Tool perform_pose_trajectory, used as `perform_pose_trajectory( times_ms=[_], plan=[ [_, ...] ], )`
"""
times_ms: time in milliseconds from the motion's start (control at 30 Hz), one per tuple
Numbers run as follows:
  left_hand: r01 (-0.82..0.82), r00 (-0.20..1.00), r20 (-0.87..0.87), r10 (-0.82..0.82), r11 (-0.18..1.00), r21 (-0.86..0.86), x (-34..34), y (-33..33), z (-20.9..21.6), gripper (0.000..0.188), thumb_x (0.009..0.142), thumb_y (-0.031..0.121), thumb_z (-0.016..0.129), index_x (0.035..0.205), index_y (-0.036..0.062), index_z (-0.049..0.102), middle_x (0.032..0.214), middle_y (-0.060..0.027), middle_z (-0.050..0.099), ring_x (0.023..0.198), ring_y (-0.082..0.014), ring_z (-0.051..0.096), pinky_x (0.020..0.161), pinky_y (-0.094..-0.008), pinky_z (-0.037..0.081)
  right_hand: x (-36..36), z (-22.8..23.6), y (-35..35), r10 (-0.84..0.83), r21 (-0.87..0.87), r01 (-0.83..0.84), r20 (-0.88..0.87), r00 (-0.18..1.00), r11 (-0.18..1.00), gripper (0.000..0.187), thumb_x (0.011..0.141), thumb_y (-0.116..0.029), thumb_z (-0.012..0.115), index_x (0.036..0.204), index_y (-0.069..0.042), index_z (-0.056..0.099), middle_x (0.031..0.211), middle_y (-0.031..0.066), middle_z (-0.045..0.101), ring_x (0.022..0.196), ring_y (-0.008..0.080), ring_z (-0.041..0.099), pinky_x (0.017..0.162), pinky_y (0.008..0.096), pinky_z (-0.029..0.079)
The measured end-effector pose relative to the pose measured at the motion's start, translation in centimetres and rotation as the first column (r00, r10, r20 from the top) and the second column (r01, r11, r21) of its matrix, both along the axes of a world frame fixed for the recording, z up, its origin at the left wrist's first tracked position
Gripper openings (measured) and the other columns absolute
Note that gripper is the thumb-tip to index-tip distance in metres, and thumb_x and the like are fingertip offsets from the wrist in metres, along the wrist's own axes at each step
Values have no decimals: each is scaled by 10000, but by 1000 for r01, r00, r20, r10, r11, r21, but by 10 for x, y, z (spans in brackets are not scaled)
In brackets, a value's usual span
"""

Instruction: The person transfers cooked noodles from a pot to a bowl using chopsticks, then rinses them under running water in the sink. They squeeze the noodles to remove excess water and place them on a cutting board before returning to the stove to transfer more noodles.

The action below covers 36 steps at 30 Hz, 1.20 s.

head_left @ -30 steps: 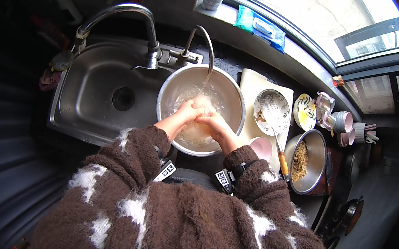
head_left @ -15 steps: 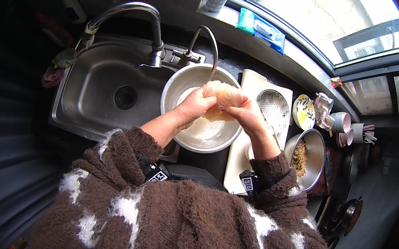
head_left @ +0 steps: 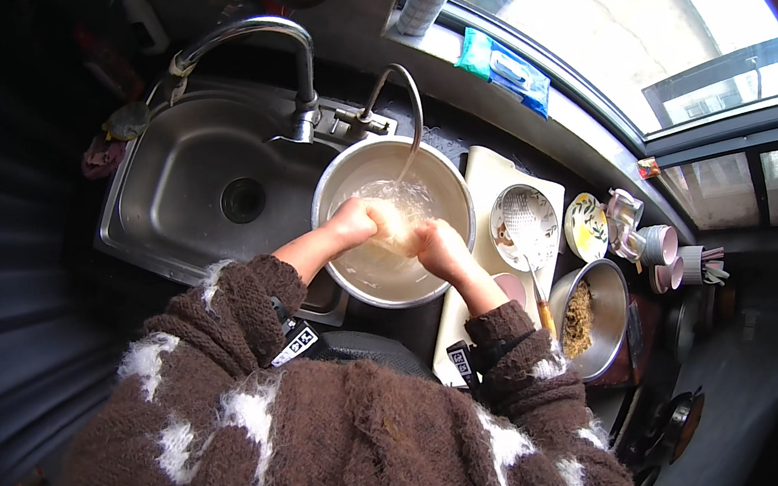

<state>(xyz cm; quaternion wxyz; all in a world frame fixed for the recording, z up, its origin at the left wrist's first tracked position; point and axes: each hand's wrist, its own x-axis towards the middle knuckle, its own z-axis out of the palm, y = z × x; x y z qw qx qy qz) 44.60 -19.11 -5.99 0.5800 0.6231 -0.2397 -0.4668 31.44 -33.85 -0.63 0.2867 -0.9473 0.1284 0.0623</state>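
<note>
A large metal bowl [head_left: 443, 167] stands at the right side of the sink, with water in it. Low over its middle I hold a limp, pale yellowish, see-through piece [head_left: 395, 229] whose kind I cannot make out. My left hand [head_left: 353, 220] is closed on one side of it, and my right hand [head_left: 440, 245] grips the other. Part of the piece hangs at the water, which looks stirred up. A thin curved tap [head_left: 418, 106] reaches over the bowl's far rim.
Left lies the steel sink [head_left: 172, 163] under a big tap [head_left: 307, 67]. On the right, a white board [head_left: 483, 172] bears a patterned bowl with a metal skimmer [head_left: 531, 214]. Beyond are a metal bowl [head_left: 616, 321] of brown crumbly food, a patterned plate [head_left: 586, 225] and stacked cups [head_left: 660, 245].
Both hands have moved down and slightly left with the pale piece, from above the bowl's right side to its middle. The skimmer's handle now shows beside my right arm.
</note>
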Motion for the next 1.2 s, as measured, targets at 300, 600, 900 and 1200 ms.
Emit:
perform_pose_trajectory(
  times_ms=[300,600,900,1200],
  plan=[
    [-268,769,629,-113,837,478,-3,-10,-7,510,688,190,670,1163,48,551,1110,-200,585,1046,-317,561,929,-388,427,9,-30,-29,-149,-76,143,-84,985,987,863,607,-361,795,1314,-61,404,1275,206,439,1111,347,515,925,400,447],
    [-201,947,310,82,905,375,1,-28,-37,857,647,268,753,1361,56,328,1306,-216,437,1212,-318,441,1007,-374,369,33,-60,-1,-221,-20,221,-131,966,975,911,598,-324,788,1351,-88,333,1249,209,442,1156,341,472,923,419,447],
    [-178,916,-327,233,966,189,-7,-38,-44,423,906,126,526,1306,56,408,1227,-113,525,1089,-214,538,890,-318,464,32,-62,19,-548,628,554,-232,804,546,731,640,-146,734,1288,-17,422,1213,178,512,1148,267,493,940,373,425],
    [-235,912,-327,248,969,79,-15,-21,10,265,940,119,468,1177,15,524,1098,-116,598,972,-209,588,823,-341,497,24,-20,52,-661,951,293,-161,733,94,459,694,17,631,1142,-19,540,1032,88,610,938,194,589,812,300,486]
  ],
)
